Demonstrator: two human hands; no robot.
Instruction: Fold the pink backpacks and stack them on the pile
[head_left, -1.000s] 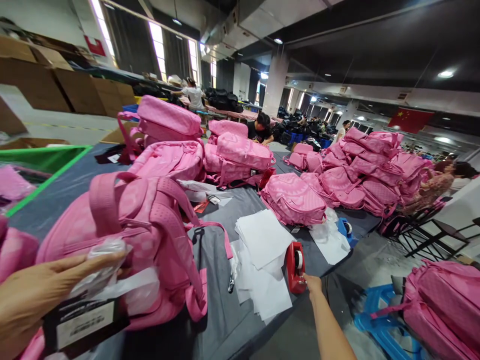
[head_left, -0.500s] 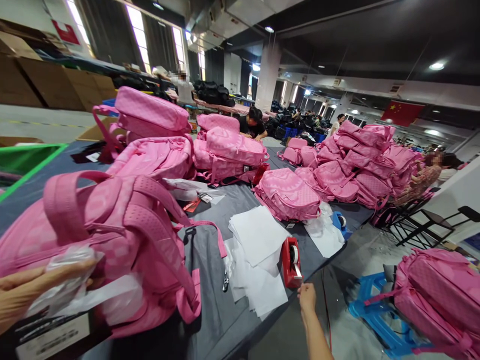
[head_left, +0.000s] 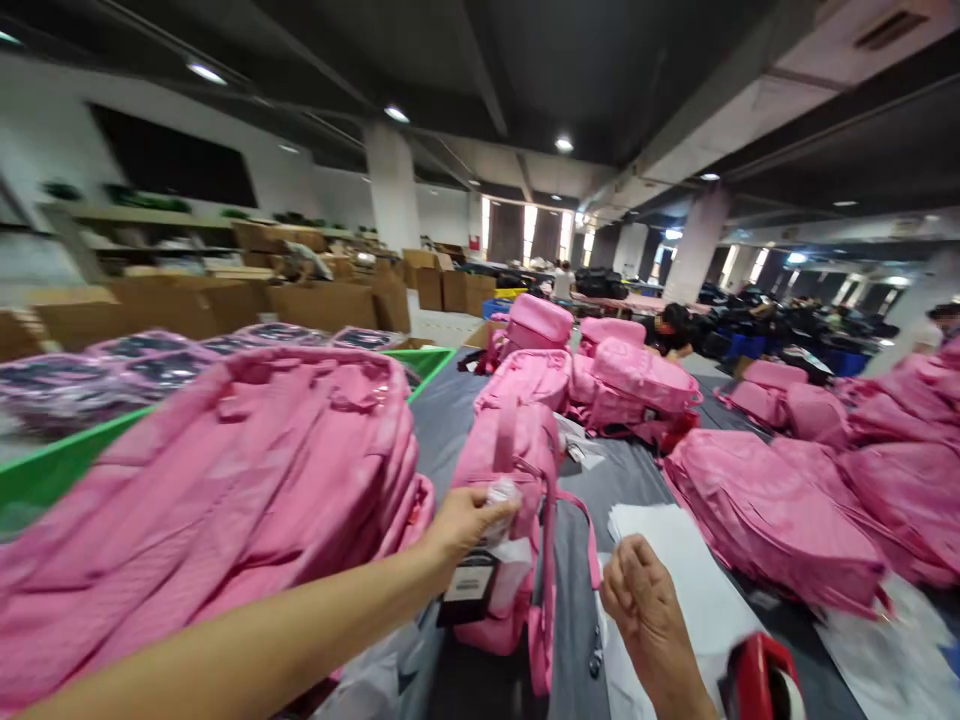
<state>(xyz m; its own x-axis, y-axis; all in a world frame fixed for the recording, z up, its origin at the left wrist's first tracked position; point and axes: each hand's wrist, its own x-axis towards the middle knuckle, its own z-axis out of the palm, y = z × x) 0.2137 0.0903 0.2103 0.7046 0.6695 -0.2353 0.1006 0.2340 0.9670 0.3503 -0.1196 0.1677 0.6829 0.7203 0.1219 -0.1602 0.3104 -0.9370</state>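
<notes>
My view swings left: a big pink backpack pile (head_left: 217, 500) now fills the space under my left arm. My left hand (head_left: 461, 520) is stretched further out, pinching clear plastic (head_left: 501, 497) against the pink backpack (head_left: 517, 470), black tag (head_left: 469, 585) just below it. My right hand (head_left: 649, 610) has pulled back off the table edge, red tape dispenser (head_left: 761, 680) now just beside its wrist.

Two bare arms, nothing worn

The left hand (head_left: 461, 520) and its forearm were uncovered, with no sleeve, glove, ring or watch showing. The right hand (head_left: 649, 610), nearer the red tape dispenser (head_left: 761, 685) than the left, was equally bare at the wrist, fingers folded and knuckles showing.
</notes>
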